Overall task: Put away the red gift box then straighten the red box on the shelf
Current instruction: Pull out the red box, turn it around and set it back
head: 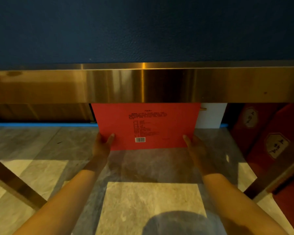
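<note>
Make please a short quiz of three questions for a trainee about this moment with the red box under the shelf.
1. True or false: both hands hold the red gift box at its lower corners.
2. What is printed near the box's lower edge? A) a barcode B) a ribbon C) a face
3. What stands directly right of the box, under the gold shelf?

Key:
1. True: left hand, right hand.
2. A: barcode.
3. A white box.
</note>
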Action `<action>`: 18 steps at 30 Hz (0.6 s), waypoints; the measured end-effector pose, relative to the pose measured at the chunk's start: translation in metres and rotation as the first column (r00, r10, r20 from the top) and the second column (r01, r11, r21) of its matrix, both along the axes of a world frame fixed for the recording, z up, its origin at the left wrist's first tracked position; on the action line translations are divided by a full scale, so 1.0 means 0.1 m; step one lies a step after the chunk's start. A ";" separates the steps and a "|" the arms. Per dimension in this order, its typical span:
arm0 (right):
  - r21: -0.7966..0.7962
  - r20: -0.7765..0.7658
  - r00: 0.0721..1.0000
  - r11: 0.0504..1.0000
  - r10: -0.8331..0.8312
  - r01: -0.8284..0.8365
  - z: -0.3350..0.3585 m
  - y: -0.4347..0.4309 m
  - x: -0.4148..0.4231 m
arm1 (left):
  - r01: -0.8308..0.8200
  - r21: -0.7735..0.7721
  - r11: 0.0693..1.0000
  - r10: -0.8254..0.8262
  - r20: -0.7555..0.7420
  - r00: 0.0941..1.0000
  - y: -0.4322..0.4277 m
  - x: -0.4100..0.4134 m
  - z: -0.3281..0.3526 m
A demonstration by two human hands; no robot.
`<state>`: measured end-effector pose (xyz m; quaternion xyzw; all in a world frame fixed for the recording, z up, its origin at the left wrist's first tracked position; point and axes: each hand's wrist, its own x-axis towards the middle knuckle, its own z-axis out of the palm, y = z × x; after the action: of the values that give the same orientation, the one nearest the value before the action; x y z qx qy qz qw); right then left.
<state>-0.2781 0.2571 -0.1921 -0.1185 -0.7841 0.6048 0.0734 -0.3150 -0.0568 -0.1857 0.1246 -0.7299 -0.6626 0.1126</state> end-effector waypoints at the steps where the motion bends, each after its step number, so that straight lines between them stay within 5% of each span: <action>1: -0.017 -0.005 1.000 1.000 -0.013 0.013 -0.01 0.01 0.02 | -0.003 0.026 1.000 0.003 0.007 1.000 0.00 0.02 0.00; 18: 0.182 0.051 0.967 0.955 -0.249 0.236 -0.03 -0.18 0.68 | 0.014 0.037 0.999 -0.013 -0.006 1.000 -0.16 0.73 -0.04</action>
<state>-0.2101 0.2395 -0.1949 -0.2288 -0.8156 0.5157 0.1284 -0.2419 -0.0727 -0.1896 0.1197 -0.7180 -0.6771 0.1081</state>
